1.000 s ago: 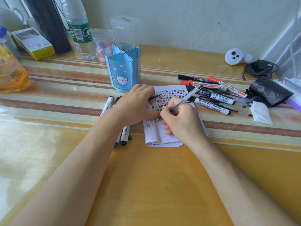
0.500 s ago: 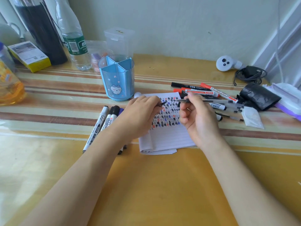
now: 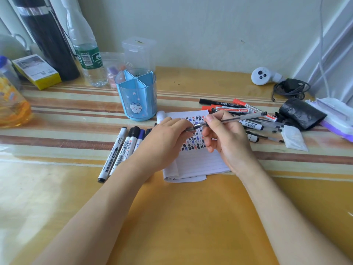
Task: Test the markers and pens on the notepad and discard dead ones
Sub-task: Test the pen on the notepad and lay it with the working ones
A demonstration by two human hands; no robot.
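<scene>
The right hand (image 3: 227, 138) hovers above the notepad (image 3: 196, 163), its thumb and fingers curled round a clear pen (image 3: 242, 118). The pen lies almost level, with its back end pointing to 2 o'clock over the right-hand pile. The left hand (image 3: 164, 138) rests at the notepad's 9 o'clock edge with its fingers curled, pinching a dark cap (image 3: 192, 128). The cap meets the pen's tip end; I cannot tell whether it is fully seated.

The notepad lies on the counter (image 3: 191, 217) in the middle of the view. Its upper half is covered in small black, blue and red test marks (image 3: 193, 143), and the lower lines are bare.

At 9 o'clock of the notepad a row of markers (image 3: 122, 148) with black and blue caps lies side by side, partly under the left forearm. At 2 o'clock a loose pile of red and black markers and pens (image 3: 236, 109) lies touching and overlapping.

At 11 o'clock stands a blue pen holder (image 3: 136, 96) with divided compartments. Behind it are a clear lidded container (image 3: 138, 52), a water bottle (image 3: 86, 54), a black flask (image 3: 47, 35) and a yellow box (image 3: 36, 71).

At far 3 o'clock lie a black pouch (image 3: 301, 113) and a white packet (image 3: 294, 138). At 1 o'clock are a white controller (image 3: 261, 75) and a coiled black cable (image 3: 290, 88).
</scene>
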